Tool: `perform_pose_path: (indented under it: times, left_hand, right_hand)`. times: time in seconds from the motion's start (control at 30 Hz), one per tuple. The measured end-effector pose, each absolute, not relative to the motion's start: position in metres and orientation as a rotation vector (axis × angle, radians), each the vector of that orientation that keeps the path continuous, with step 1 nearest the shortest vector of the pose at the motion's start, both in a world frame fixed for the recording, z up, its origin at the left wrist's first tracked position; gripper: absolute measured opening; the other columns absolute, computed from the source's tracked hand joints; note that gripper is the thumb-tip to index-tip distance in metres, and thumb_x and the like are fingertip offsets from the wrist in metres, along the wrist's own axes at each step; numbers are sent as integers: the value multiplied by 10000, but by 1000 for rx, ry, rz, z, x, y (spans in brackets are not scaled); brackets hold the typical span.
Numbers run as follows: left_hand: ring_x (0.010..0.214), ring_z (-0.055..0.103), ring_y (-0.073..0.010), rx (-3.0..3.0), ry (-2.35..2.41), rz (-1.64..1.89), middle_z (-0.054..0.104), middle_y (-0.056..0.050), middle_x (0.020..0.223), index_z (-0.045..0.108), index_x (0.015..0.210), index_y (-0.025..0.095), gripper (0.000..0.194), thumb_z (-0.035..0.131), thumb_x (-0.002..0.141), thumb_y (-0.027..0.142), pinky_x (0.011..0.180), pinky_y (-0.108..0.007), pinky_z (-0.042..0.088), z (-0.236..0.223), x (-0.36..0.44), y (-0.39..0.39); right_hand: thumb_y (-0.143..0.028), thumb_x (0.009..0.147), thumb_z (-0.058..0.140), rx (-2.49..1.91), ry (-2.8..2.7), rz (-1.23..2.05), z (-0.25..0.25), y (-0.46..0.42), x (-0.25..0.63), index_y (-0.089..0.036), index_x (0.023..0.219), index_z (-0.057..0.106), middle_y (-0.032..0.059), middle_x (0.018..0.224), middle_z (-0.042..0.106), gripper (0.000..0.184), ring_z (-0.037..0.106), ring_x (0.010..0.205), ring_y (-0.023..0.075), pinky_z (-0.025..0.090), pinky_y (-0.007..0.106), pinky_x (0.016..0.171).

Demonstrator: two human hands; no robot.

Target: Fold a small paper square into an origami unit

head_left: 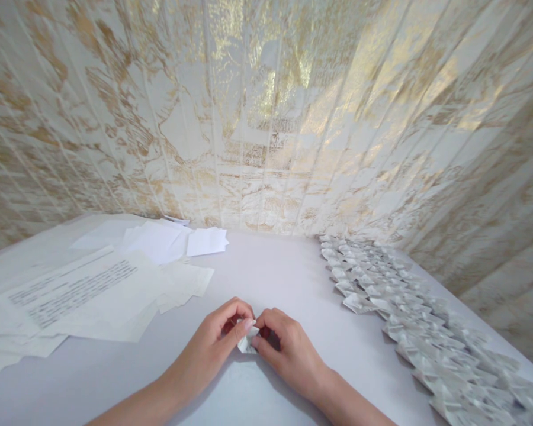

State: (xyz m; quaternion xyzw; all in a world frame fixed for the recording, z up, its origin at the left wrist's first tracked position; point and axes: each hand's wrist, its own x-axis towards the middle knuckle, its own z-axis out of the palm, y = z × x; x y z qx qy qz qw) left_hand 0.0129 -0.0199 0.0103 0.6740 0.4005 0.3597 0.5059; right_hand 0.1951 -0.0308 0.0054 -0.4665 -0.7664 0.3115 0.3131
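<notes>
A small folded piece of paper (247,342), whitish with faint grey print, is held between my two hands near the front middle of the table. My left hand (224,328) pinches its upper left part between thumb and fingers. From the other side, my right hand (284,343) grips the right edge, thumb low and index finger near the top. The fingertips of both hands almost meet above the paper. Some of its folds are hidden behind my fingers.
Loose printed sheets (84,290) lie spread over the left of the white table (270,272), with blank white paper pieces (206,241) behind them. Rows of folded paper pieces (426,331) cover the right side. A gold-and-white patterned curtain (266,148) hangs along the back.
</notes>
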Motion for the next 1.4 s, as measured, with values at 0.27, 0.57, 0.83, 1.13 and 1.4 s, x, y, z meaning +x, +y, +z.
perform_pose_path:
  times: [0.27, 0.57, 0.83, 1.13, 1.4]
  left_hand:
    - [766, 478, -169, 1592, 1019, 873, 492, 46, 789, 532, 879, 232, 290, 417, 990, 474, 719, -281, 367, 12, 12, -23]
    - [677, 423, -172, 1611, 1141, 971, 440, 60, 728, 541, 968, 256, 306, 355, 1008, 496, 658, -275, 345, 12, 14, -26]
    - [711, 492, -180, 1620, 1152, 1000, 519, 49, 768, 536, 939, 257, 282, 364, 1013, 468, 702, -287, 384, 11, 12, -25]
    - [779, 542, -179, 1570, 1095, 1002, 526, 43, 800, 502, 947, 255, 260, 378, 1016, 473, 759, -293, 414, 4, 12, -25]
    - [722, 545, -174, 1536, 1220, 944, 529, 80, 714, 497, 1023, 261, 229, 606, 861, 380, 719, -282, 403, 0, 13, -20]
  right_hand:
    - [0, 809, 616, -1262, -2012, 839, 7, -32, 194, -184, 807, 602, -34, 738, 549, 185, 509, 676, 129, 363, 226, 648]
    - [-62, 830, 570, -1306, -1977, 840, 5, -32, 195, -195, 790, 573, -40, 709, 523, 138, 480, 649, 130, 337, 230, 621]
    - [-325, 837, 715, -1186, -2016, 807, 10, -37, 195, -204, 912, 600, -8, 839, 607, 183, 538, 752, 168, 371, 253, 698]
    - [-229, 896, 531, -1301, -1802, 784, 2, -33, 197, -204, 748, 533, -33, 687, 542, 150, 471, 626, 134, 343, 228, 601]
    - [-153, 849, 532, -1162, -1757, 849, -1, -36, 195, -208, 842, 554, -25, 765, 578, 60, 519, 701, 139, 400, 222, 669]
